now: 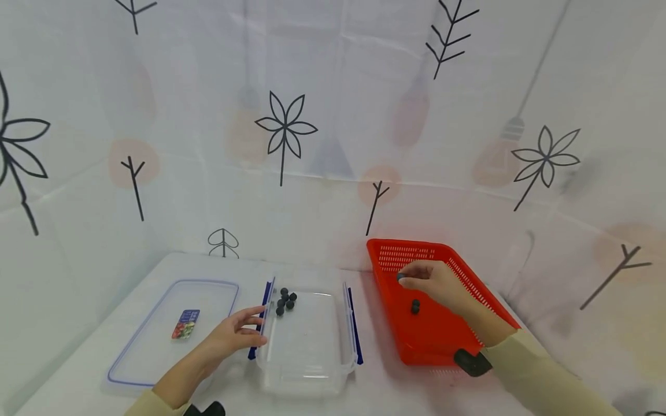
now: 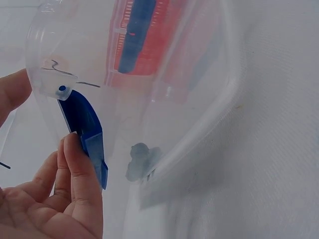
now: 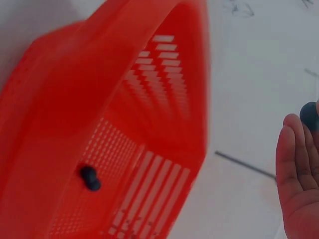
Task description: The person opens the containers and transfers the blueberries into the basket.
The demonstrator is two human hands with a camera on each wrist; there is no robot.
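My right hand (image 1: pixel 434 280) pinches a small dark ball (image 1: pixel 400 277) between thumb and fingers, above the red plastic basket (image 1: pixel 437 338). Two more dark balls (image 1: pixel 415 306) lie close together on the basket's floor. My left hand (image 1: pixel 231 335) touches the left side of a clear plastic container (image 1: pixel 302 387), its fingers extended along the wall. In the left wrist view, fingertips rest against the container's hanging blue latch (image 2: pixel 88 134). Several dark balls (image 1: pixel 286 302) sit clustered inside the container, at its far left.
A clear lid with a blue seal (image 1: pixel 140 355) lies on the white table, left of the container, with a colourful label (image 1: pixel 185 325) on it. Another blue latch (image 1: pixel 356 326) hangs on the container's right side. Behind stands a patterned white curtain (image 1: pixel 333 144).
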